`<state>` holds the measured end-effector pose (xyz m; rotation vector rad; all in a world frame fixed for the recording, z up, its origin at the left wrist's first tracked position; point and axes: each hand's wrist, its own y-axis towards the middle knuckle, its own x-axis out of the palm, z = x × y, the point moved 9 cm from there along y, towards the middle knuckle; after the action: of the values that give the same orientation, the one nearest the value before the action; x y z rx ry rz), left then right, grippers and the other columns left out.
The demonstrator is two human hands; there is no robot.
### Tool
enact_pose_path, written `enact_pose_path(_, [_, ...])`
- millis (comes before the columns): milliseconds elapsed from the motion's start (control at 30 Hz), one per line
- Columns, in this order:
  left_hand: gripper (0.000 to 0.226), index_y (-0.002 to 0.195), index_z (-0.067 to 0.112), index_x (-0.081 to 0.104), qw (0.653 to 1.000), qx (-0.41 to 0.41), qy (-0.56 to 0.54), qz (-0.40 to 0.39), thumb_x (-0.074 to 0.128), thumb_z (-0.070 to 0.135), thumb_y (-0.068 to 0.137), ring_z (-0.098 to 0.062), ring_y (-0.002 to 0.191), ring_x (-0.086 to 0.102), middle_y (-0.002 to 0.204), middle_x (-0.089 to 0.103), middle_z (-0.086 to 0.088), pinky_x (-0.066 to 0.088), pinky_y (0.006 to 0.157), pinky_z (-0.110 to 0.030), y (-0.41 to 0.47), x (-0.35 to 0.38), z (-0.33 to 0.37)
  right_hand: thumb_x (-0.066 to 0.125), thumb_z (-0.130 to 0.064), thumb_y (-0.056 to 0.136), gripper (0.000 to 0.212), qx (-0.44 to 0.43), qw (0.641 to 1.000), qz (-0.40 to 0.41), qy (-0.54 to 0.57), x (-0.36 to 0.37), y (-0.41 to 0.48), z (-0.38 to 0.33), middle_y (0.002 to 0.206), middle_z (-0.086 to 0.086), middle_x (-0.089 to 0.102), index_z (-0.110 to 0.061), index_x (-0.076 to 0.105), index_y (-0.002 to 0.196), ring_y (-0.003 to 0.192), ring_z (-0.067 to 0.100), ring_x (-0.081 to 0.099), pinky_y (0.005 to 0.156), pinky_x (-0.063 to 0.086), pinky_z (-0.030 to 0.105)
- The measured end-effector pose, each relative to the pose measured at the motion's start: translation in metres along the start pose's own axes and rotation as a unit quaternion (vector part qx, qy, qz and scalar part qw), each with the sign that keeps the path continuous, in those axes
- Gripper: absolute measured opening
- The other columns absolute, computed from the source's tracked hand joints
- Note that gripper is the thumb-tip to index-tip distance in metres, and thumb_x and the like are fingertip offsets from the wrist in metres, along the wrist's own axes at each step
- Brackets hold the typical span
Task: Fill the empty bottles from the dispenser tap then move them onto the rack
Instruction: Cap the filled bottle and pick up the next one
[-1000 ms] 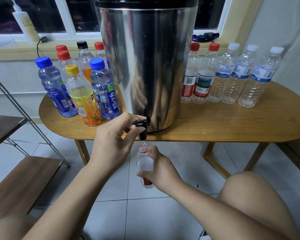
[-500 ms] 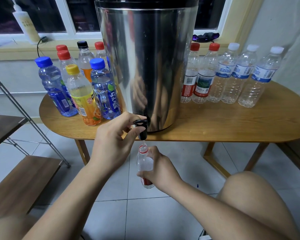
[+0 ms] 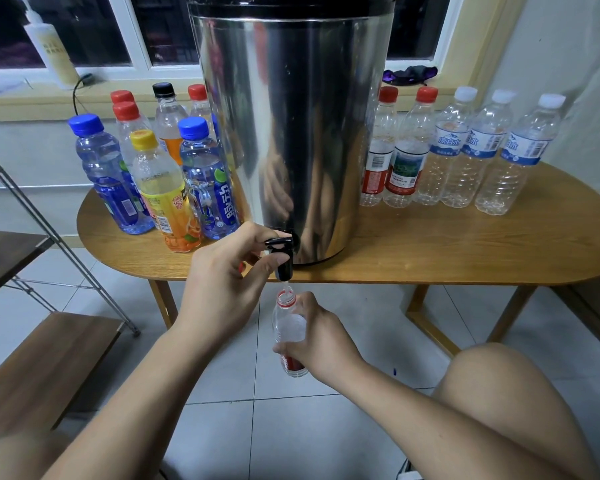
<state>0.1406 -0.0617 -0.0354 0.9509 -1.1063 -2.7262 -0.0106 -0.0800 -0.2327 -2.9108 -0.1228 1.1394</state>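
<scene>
Wooden table (image 3: 430,251) carries the steel dispenser (image 3: 291,133); left hand (image 3: 222,285) pinches its tap (image 3: 284,263), while right hand (image 3: 321,336), at six o'clock of it, grips the bottle (image 3: 287,323).

The left hand (image 3: 222,282) is raised, thumb and curled forefinger pinching the tap lever (image 3: 278,241). Lower down, the right hand (image 3: 323,337) wraps its fingers round a small bottle (image 3: 289,323), holding it upright. Both bare forearms stretch forward.
</scene>
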Motion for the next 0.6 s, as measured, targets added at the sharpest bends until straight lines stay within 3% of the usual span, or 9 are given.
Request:
enact_pose_path(167, [0.022,0.114,0.019,0.077,1.0,-0.014,-0.021,-0.003,0.084,0.012,0.094,-0.007,0.088,0.07,0.098,0.076,0.02,0.054,0.076,-0.024,0.0004,0.0009,-0.0034,0.089,-0.047,0.071,0.067,-0.001,1.0,0.004,-0.002,-0.0011,-0.0004,-0.0007,0.115,-0.013,0.068,-0.039,0.039,0.114,0.102,0.019,0.066,0.086,0.059,0.041])
enact_pose_path(600, [0.019,0.11,0.018,0.074,1.0,-0.011,-0.016,-0.009,0.083,0.013,0.094,-0.008,0.087,0.069,0.095,0.072,0.023,0.05,0.074,-0.017,0.0013,-0.0001,-0.0016,0.09,-0.046,0.072,0.068,-0.005,1.0,0.005,-0.001,-0.001,-0.0009,-0.0008,0.116,-0.012,0.068,-0.038,0.04,0.117,0.103,0.018,0.066,0.086,0.059,0.041])
